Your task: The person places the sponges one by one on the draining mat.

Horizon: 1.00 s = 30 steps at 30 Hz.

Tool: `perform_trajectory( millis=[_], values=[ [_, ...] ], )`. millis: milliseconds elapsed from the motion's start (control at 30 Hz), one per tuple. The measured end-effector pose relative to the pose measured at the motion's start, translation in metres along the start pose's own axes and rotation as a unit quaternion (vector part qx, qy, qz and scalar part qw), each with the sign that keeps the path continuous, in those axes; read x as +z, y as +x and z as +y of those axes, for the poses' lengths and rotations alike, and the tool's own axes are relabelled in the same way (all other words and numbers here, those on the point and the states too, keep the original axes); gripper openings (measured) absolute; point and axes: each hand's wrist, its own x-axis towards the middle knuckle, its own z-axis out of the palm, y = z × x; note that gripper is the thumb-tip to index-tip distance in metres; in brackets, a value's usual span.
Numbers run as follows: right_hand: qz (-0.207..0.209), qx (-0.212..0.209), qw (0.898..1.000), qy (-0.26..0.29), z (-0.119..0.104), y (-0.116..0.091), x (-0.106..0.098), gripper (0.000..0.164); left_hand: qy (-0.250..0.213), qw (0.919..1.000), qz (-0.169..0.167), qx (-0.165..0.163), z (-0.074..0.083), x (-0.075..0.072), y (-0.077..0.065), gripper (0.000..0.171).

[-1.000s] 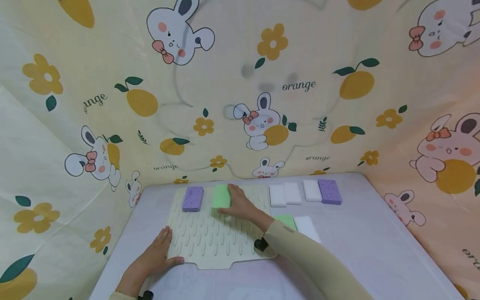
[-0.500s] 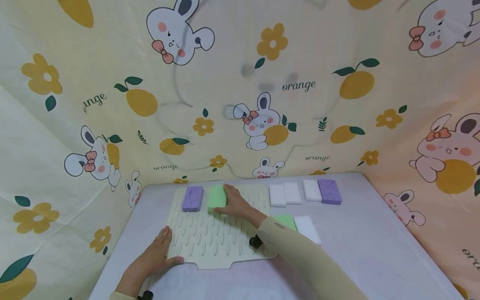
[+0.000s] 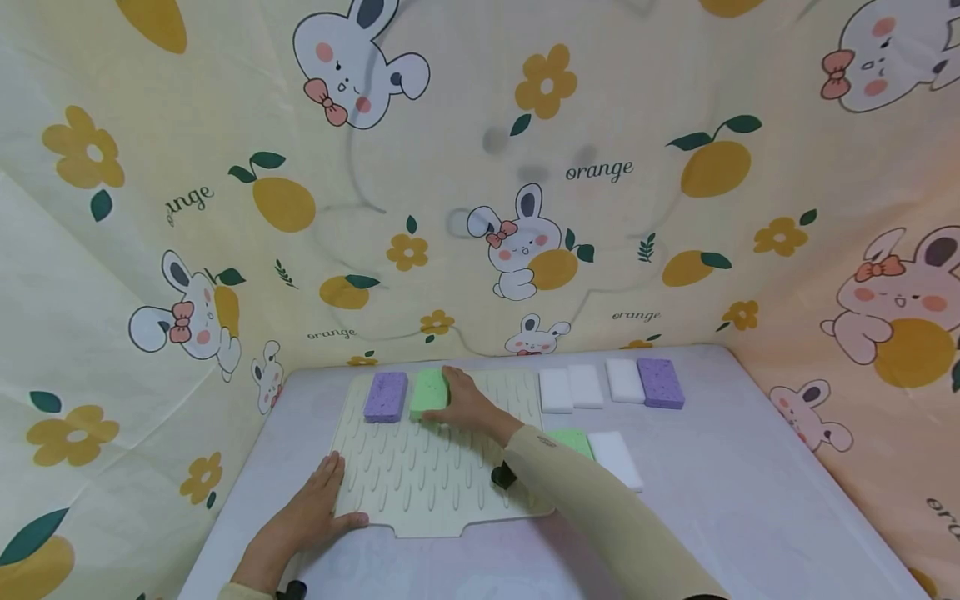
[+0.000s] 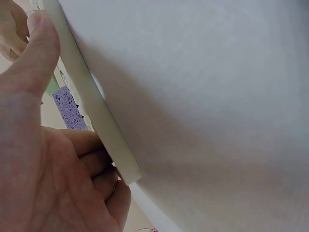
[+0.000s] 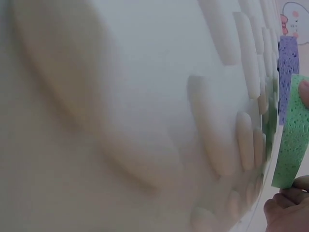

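The green sponge (image 3: pixel 429 394) is sitting toward the far side of the ridged mat (image 3: pixel 420 483), and the right hand (image 3: pixel 474 406) is gripping it by its near and far ends, fingers closed around it with the thumb on the near end. Whether its underside is fully meeting the ridges (the right wrist view is showing it nearly edge-on) I cannot tell. To its left a purple sponge (image 3: pixel 386 397) is lying on the mat, just beside it with a narrow gap between.

Doing this step well is calling for keeping the two sponges parallel, lowering the green one level rather than corner first, and letting the fingers part outward evenly so they are not dragging it askew.

The left hand (image 3: pixel 311 504) is resting at the mat's near left corner, fingers extended along the left edge and thumb at the near edge; it is apparently steadying the mat, so light pressure should be enough.

Farther right, a second green sponge (image 3: pixel 573 442) is lying partly hidden by the sleeve (image 3: pixel 592 500), next to a white block (image 3: pixel 615 460). Behind them, three white pads (image 3: pixel 586 387) and another purple sponge (image 3: pixel 662 383) are lining the counter (image 3: pixel 750 467).
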Motion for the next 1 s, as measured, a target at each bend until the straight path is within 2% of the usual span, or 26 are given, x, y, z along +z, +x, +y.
perform_trajectory(
  millis=[367,1000],
  values=[
    [-0.008,0.007,1.0,-0.014,0.0,0.0071,0.0038,0.115,0.003,0.9999,-0.002,-0.011,-0.0032,0.0028,0.0013,0.125],
    [-0.019,0.009,1.0,-0.01,0.0006,0.0081,0.0086,0.116,0.001,0.9997,-0.01,-0.024,0.0025,-0.0013,0.0011,0.126]
  ],
)
